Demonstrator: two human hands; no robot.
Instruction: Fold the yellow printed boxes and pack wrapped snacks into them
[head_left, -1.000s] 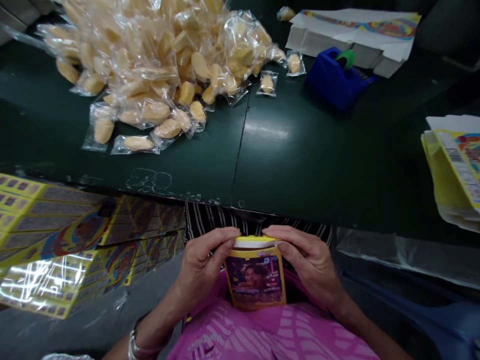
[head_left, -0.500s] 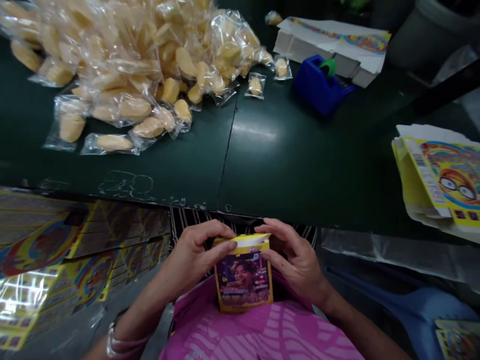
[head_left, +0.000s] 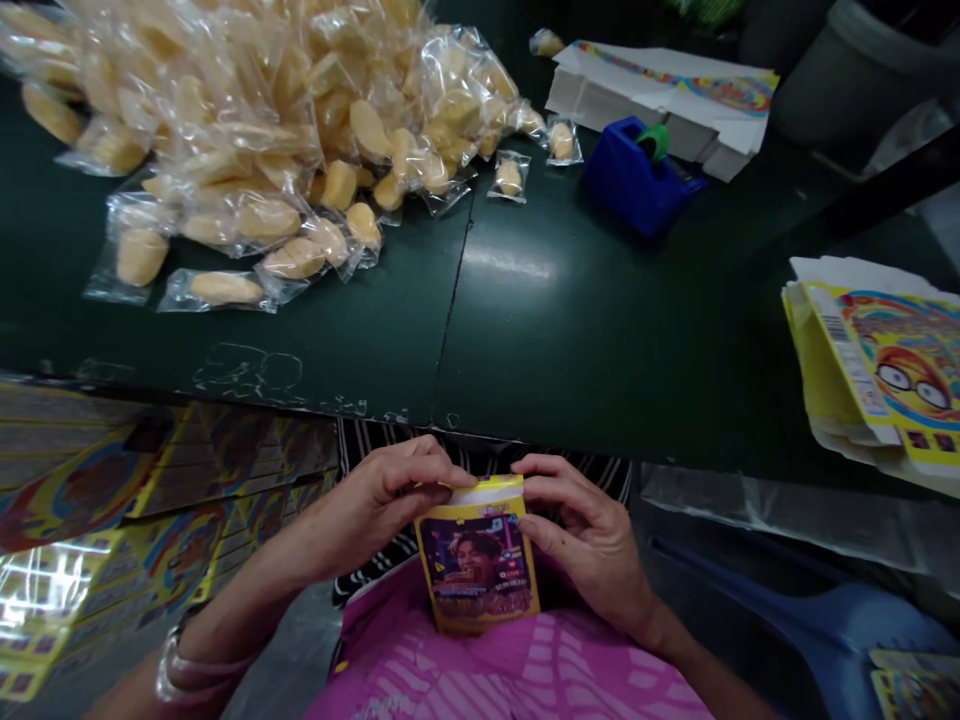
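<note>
Fingers (head_left: 420, 468) of our left hand (head_left: 367, 520) and right hand (head_left: 585, 535) grip a yellow printed box (head_left: 477, 560) over our pink shirt (head_left: 480, 670); bagged yellow pieces (head_left: 247, 130) heap at upper left on the green table (head_left: 570, 340).

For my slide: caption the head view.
Left hand and right hand hold a yellow printed box below a dark green table with clear-wrapped pale yellow pieces.

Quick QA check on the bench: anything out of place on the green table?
Three small clear packets lie apart from the main heap on the dark green table, near the blue tape dispenser. They look like strays.
</note>
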